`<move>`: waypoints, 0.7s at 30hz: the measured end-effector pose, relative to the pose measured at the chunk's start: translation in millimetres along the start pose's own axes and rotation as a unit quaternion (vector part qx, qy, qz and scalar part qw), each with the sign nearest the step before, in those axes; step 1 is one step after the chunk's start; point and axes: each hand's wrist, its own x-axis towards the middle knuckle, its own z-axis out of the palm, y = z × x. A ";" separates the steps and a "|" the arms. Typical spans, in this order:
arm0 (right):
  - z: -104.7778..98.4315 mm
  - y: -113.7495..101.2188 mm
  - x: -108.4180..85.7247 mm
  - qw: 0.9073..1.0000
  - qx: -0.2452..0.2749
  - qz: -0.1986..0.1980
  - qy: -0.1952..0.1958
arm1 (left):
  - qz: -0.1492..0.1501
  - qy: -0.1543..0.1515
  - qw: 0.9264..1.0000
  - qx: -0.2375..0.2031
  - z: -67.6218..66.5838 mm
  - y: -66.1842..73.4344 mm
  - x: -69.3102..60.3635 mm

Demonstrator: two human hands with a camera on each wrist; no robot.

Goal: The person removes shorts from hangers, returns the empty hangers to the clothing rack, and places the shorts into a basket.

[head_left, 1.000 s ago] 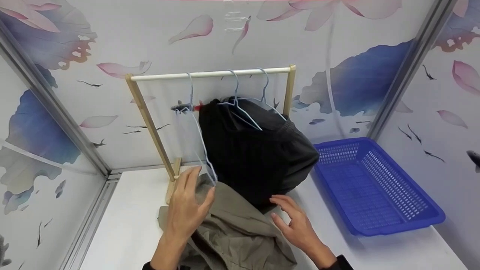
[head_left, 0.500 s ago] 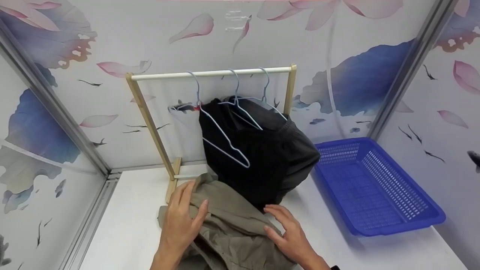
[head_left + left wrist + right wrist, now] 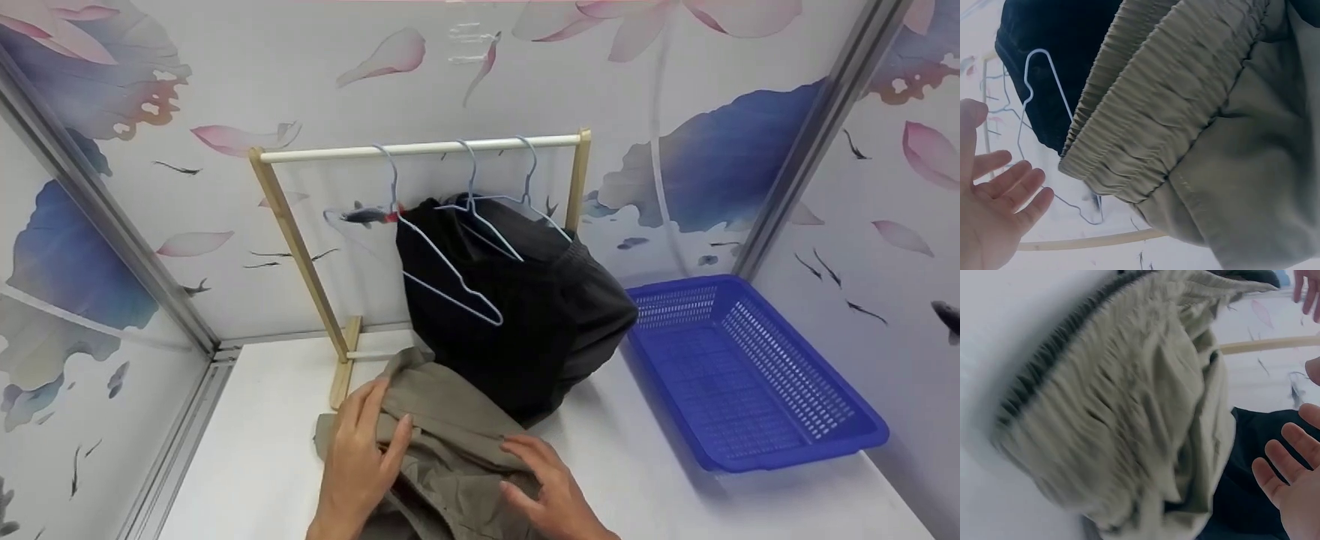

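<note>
Olive pants [image 3: 465, 420] lie bunched on the white table, below the front of the rack. Their gathered elastic waistband [image 3: 1145, 112] shows large in the left wrist view. My left hand [image 3: 358, 457] is over the left part of the pants, fingers relaxed and apart. My right hand [image 3: 547, 491] hovers by their right side with loosely bent fingers; whether it touches the cloth I cannot tell. Above them a bare light-blue hanger [image 3: 394, 180] hangs from the rail, turned at an angle in front of a black garment [image 3: 517, 345].
The small rack has a white rail [image 3: 322, 154] on wooden posts. Two more hangers, one with a blue hook [image 3: 472, 172], hang at its right with dark clothes. A blue plastic basket [image 3: 690, 405] stands on the right of the table [image 3: 247, 420]. Printed walls enclose the table.
My left hand has come away from the bare hanger, which has swung right across the black garment. Both hands have lowered toward the olive pants, the right one also moving left.
</note>
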 end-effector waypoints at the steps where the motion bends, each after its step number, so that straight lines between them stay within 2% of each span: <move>1: 1.9 -0.4 -0.2 1.000 -0.011 0.007 -0.008 | 0.001 -0.002 1.000 0.001 0.6 -0.6 -0.5; 4: 6.4 -2.4 0.3 0.998 -0.042 0.036 -0.043 | 0.003 -0.010 1.000 0.007 2.2 -2.0 -1.9; 6: 9.6 -4.3 1.8 0.995 -0.043 0.052 -0.068 | 0.007 -0.014 1.000 0.015 3.6 -3.1 -2.8; 13: 24.3 -7.2 9.2 0.987 -0.007 0.070 -0.143 | 0.030 -0.020 0.998 0.043 8.5 -5.9 -5.5; 17: 31.2 -4.2 13.9 0.981 -0.008 0.066 -0.183 | 0.036 -0.018 0.998 0.046 9.3 -5.8 -5.8; 21: 37.9 0.4 18.3 0.977 -0.040 0.046 -0.205 | 0.044 -0.015 0.998 0.050 9.8 -5.2 -5.0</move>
